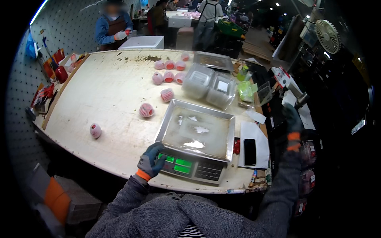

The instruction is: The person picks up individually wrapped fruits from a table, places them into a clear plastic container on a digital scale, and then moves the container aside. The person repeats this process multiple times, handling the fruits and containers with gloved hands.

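My left hand (151, 160), in a grey and dark glove with an orange cuff, rests on the near left corner of a digital weighing scale (190, 168). The scale's metal tray (199, 131) holds nothing, and its green displays are lit. Off the table's right side, my right hand (293, 120), gloved alike and blurred, is near a dark metal cylinder (302, 100); whether it holds anything cannot be told. Left of the tray lie round fruits in pink foam nets, one nearest the tray (146, 110), one farther left (95, 131), and several in rows (169, 76) behind.
Stacked clear plastic containers (198, 80) stand behind the scale. A smartphone (250, 152) lies on white paper (262, 134) at the right. A green package (246, 90) is beyond it. A person (114, 26) stands behind the table near a white box (143, 42); a fan (327, 36) is at the upper right.
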Tool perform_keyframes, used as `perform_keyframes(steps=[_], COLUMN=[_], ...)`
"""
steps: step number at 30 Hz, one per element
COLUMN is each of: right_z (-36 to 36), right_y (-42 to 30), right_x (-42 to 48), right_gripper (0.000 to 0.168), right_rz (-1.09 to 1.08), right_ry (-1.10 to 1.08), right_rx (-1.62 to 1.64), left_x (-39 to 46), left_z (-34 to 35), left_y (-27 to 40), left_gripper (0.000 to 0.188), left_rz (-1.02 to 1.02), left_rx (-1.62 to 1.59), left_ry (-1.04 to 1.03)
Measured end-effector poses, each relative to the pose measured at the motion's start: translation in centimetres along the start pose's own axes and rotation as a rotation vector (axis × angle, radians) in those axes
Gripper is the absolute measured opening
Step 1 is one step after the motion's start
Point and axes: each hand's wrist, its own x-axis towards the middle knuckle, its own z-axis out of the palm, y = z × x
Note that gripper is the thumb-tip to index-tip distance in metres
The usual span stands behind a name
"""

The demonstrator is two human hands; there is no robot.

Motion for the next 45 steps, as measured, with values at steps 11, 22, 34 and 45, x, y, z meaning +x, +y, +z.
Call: perform_keyframes(steps=[11, 22, 34, 45], right_z=[32.8, 27.8, 29.8, 30.6], right_y=[15.0, 23.2, 20.0, 26.4], right_x=[15.3, 27.0, 25.9, 29.5], right_gripper=[0.055, 0.021, 0.013, 0.028], right_rz=[-0.178, -0.018, 0.074, -0.025], right_ry=[-0.112, -0.402, -0.554, -0.044], right_rx=[-1.21, -1.15, -1.186, -1.743], left_x=[-11.6, -10.5, -10.1, -10.3], left_z=[-3.9, -3.7, -4.0, -4.1], left_y=[-13.7, -12.3, -11.7, -11.4], left_gripper=[0.019, 0.013, 0.013, 0.011], left_rz=[-0.483, -0.351, -0.388, -0.358], left_rx=[0.535, 0.625, 0.622, 0.638], left_ry=[0.02, 0.109, 0.07, 0.106])
